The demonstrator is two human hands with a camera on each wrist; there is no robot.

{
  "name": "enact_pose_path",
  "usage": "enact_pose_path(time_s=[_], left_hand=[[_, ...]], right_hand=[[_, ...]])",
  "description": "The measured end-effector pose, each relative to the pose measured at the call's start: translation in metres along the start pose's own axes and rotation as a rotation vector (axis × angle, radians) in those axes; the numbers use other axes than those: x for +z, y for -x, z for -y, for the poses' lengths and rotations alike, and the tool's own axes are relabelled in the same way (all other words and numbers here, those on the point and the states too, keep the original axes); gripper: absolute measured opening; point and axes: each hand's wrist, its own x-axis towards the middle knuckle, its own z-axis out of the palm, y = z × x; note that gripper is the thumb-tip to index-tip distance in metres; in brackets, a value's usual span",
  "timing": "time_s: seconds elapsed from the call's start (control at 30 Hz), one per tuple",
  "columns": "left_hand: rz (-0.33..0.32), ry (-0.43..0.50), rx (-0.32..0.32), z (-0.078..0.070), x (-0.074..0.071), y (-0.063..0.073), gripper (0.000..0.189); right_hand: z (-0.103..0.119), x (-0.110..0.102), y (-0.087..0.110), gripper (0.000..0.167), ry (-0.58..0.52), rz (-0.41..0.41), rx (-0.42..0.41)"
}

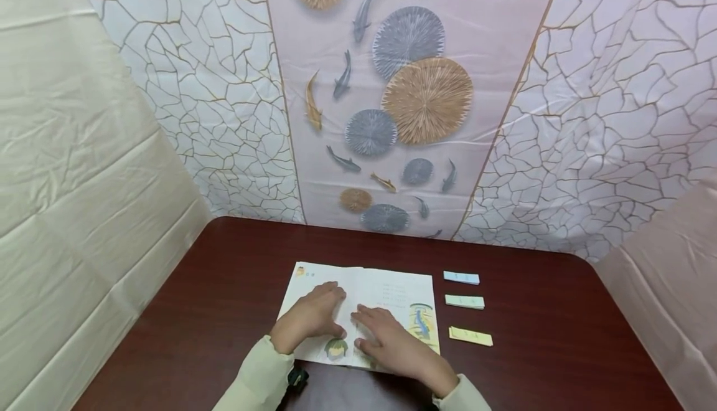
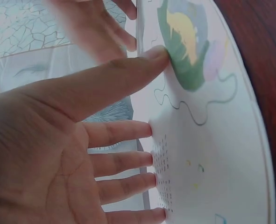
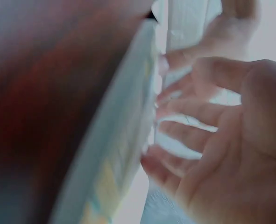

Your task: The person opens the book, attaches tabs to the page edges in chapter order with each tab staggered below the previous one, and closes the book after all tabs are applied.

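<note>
A pale cloth panel (image 1: 84, 131) slopes down at far left beside a dark red-brown table (image 1: 224, 292), where a person in pale sleeves (image 1: 260, 373) leans both bare hands over an open booklet (image 1: 366, 280). A small black object (image 1: 297, 378) sits at the left cuff. The left hand (image 1: 312, 316) lies over the left-hand page, its fingers extended and parted, the thumb well away from them; in the left wrist view the thumb tip touches the page next to a green-and-yellow printed picture (image 1: 337, 349), and the fingertips meet the paper by rows of small print.

The booklet lies flat-spread near the table's front edge, between and beneath the two hands. The right hand (image 1: 392, 339) reaches over the right-hand page, fingers loosely bent and spread, gripping nothing (its wrist view is blurred, and how firmly each fingertip presses cannot be told). Just beyond that hand, a blue-and-yellow illustration (image 1: 422, 322) fills the page's lower right corner.

To the booklet's right, well apart from the hands, three sets of paper strips form a column: blue strips (image 1: 461, 278) farthest away, green strips (image 1: 464, 301) in the middle, yellow strips (image 1: 470, 336) nearest. Behind the table hangs a backdrop (image 1: 426, 99) patterned with fish and round leaves; another cloth panel (image 1: 666, 286) closes the far right.
</note>
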Motion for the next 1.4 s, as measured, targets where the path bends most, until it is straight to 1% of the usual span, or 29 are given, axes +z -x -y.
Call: enact_pose_path(time_s=[0.1, 0.2, 0.27, 0.33, 0.4, 0.5, 0.6, 0.7, 0.8, 0.9, 1.17, 1.23, 1.3, 1.33, 1.4], left_hand=[[-0.004, 0.006, 0.009, -0.001, -0.001, 0.0, 0.075], [-0.004, 0.014, 0.02, -0.001, -0.002, -0.001, 0.075], [0.0, 0.021, 0.025, -0.001, -0.002, -0.001, 0.075], [0.008, 0.029, 0.023, -0.001, -0.002, -0.001, 0.076], [0.011, 0.035, 0.016, -0.001, -0.001, -0.001, 0.076], [0.013, 0.033, 0.008, -0.002, -0.001, -0.001, 0.076], [0.012, 0.021, 0.012, -0.002, -0.001, -0.001, 0.076], [0.009, 0.012, 0.02, -0.002, -0.001, -0.002, 0.076], [0.005, 0.007, 0.028, -0.001, -0.001, -0.003, 0.075], [0.005, 0.001, 0.032, -0.001, 0.0, -0.003, 0.075], [0.024, 0.02, 0.01, 0.0, -0.001, -0.002, 0.076], [0.024, 0.023, 0.008, -0.001, -0.001, -0.002, 0.076], [0.023, 0.025, 0.01, -0.001, -0.001, -0.001, 0.076], [0.024, 0.026, 0.011, -0.001, -0.001, -0.002, 0.076], [0.025, 0.024, 0.016, -0.001, -0.001, -0.002, 0.076]], right_hand=[[-0.009, -0.014, 0.0, 0.046, -0.052, -0.057, 0.021], [-0.022, -0.029, -0.001, 0.044, -0.007, -0.131, 0.101], [-0.034, -0.039, -0.003, 0.049, 0.041, -0.158, 0.167], [-0.047, -0.049, -0.005, 0.056, 0.1, -0.155, 0.239], [-0.061, -0.058, -0.007, 0.067, 0.151, -0.138, 0.287], [-0.078, -0.069, -0.01, 0.084, 0.213, -0.103, 0.327], [-0.089, -0.077, -0.012, 0.098, 0.256, -0.082, 0.332], [-0.095, -0.08, -0.014, 0.101, 0.281, -0.065, 0.324], [-0.097, -0.08, -0.014, 0.096, 0.309, -0.049, 0.306], [-0.096, -0.078, -0.014, 0.09, 0.344, -0.052, 0.294], [-0.085, -0.072, -0.01, 0.078, 0.479, -0.123, 0.264], [-0.084, -0.071, -0.01, 0.076, 0.482, -0.137, 0.262], [-0.083, -0.07, -0.009, 0.076, 0.461, -0.151, 0.258], [-0.084, -0.069, -0.008, 0.077, 0.439, -0.158, 0.258], [-0.084, -0.07, -0.006, 0.08, 0.344, -0.179, 0.258]])
